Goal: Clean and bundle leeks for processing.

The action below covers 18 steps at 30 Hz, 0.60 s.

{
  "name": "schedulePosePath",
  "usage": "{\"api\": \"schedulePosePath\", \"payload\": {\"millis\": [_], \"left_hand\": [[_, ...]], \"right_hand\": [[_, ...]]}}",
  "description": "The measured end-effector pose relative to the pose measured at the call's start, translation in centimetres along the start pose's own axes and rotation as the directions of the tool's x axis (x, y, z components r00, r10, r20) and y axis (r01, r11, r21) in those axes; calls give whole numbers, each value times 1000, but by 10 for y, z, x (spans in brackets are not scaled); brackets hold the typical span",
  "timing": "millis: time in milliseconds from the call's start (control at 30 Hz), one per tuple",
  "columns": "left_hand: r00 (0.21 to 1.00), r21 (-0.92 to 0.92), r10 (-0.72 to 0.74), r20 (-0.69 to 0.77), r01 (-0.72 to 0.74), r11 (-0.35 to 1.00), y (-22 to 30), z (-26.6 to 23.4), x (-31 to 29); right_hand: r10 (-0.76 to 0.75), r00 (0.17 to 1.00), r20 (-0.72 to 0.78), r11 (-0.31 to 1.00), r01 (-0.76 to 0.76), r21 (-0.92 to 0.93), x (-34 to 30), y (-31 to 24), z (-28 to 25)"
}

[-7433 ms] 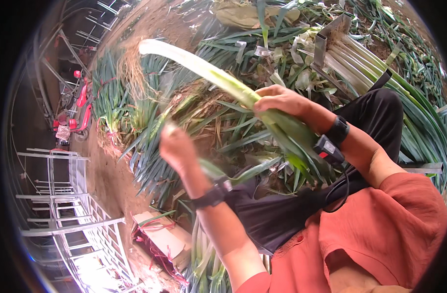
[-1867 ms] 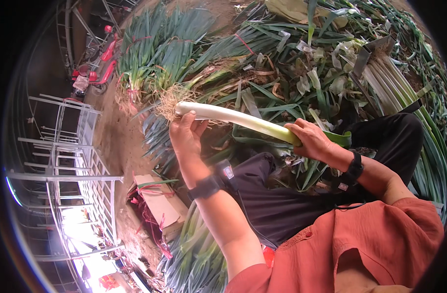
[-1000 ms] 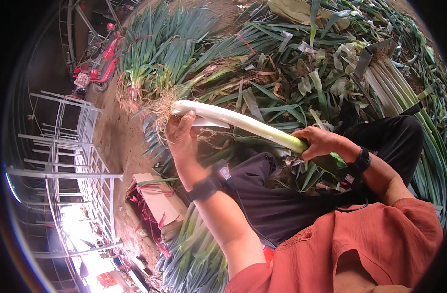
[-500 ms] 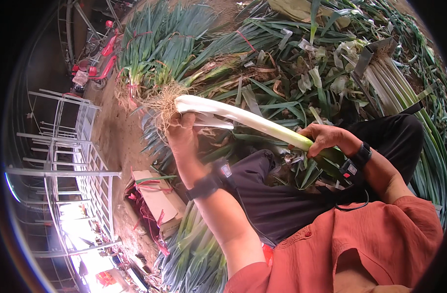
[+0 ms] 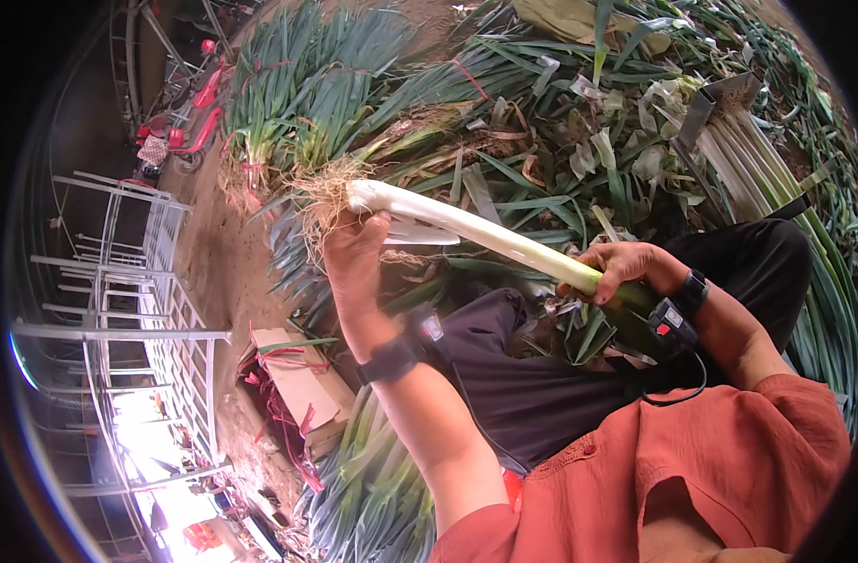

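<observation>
A long leek lies slantwise across both my hands, its white shank smooth and its tangled roots at the upper left. My left hand is closed at the root end, thumb up against the shank. Beside that thumb a flat white strip sticks out below the shank; I cannot tell whether it is a peeled layer or a blade. Farther right, my right hand grips the leek where white turns green. Its green leaves run down behind my right wrist, partly hidden.
Loose leaves and peelings pile up ahead. Tied leek bundles lie at the far left. On the right, trimmed leeks rest in a metal holder. A cardboard box with red ties and more leeks sit at my left.
The leek's root end and my left hand have shifted slightly right. My right hand stays nearly in place, still gripping the leek.
</observation>
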State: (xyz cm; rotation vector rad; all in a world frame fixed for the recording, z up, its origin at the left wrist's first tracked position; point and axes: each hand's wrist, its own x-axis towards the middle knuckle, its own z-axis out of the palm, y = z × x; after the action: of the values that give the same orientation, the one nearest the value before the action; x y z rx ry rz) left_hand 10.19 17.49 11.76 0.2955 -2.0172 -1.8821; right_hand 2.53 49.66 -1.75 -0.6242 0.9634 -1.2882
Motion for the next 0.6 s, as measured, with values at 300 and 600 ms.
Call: {"api": "schedulePosePath", "payload": {"millis": [300, 600], "left_hand": [[982, 325, 136, -133, -87, 942, -13, -4, 10], [888, 961, 422, -181, 68, 269, -63, -58, 26]], "right_hand": [[-23, 1000, 18, 999, 22, 47, 0, 5, -2], [76, 994, 77, 997, -78, 18, 5, -1, 13]]}}
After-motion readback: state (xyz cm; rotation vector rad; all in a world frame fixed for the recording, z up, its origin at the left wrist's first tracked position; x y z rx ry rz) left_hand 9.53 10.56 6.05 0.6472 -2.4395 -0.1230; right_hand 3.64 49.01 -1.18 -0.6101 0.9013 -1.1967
